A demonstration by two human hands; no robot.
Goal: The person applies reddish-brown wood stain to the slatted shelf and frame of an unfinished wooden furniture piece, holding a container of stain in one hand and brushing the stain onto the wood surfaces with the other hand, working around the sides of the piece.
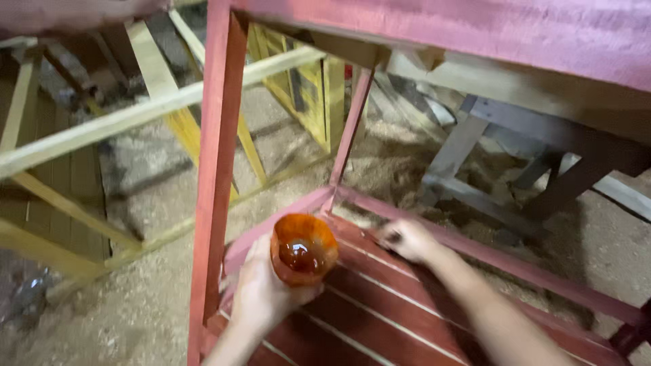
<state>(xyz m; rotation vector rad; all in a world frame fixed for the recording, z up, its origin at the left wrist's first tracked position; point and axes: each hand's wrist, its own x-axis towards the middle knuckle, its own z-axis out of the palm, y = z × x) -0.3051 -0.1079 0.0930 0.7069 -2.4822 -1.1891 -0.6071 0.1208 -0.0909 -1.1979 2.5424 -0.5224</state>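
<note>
Left hand (261,291): wrapped around an orange translucent cup (303,249), fingers closed on its wall from the left and below; the cup's mouth tilts up toward the camera, and dark reddish-brown liquid (302,256) sits in its bottom (paint or stain, cannot tell which); the wrist runs off the bottom edge.

Right hand (405,238): blurred; pressed down at the far corner of the slatted shelf, fingers drawn together; whether they pinch a brush or cloth cannot be made out, since nothing clear shows past the knuckles; the forearm crosses the slats and leaves at the bottom edge.

Slatted shelf (380,305): lower shelf of a red-painted wooden table, dark red boards with pale gaps between them; the cup hangs just above its near-left part; the right side is cut off by the picture's edge.

Red front leg (215,169): upright, just left of the cup, partly hiding the left hand's heel.

Red back leg (351,125): thinner, meeting the shelf's corner near the right hand.

Table top (515,34): pinkish-red, seen from beneath and blurred; only its edge shows.

Bare wooden frames (135,112): unpainted pale rails and struts to the left and behind, overlapping so that their shapes are hard to separate.

Grey wooden frame (468,146): behind the shelf on the right, half hidden under the top.

Floor (135,318): covered in sawdust.
</note>
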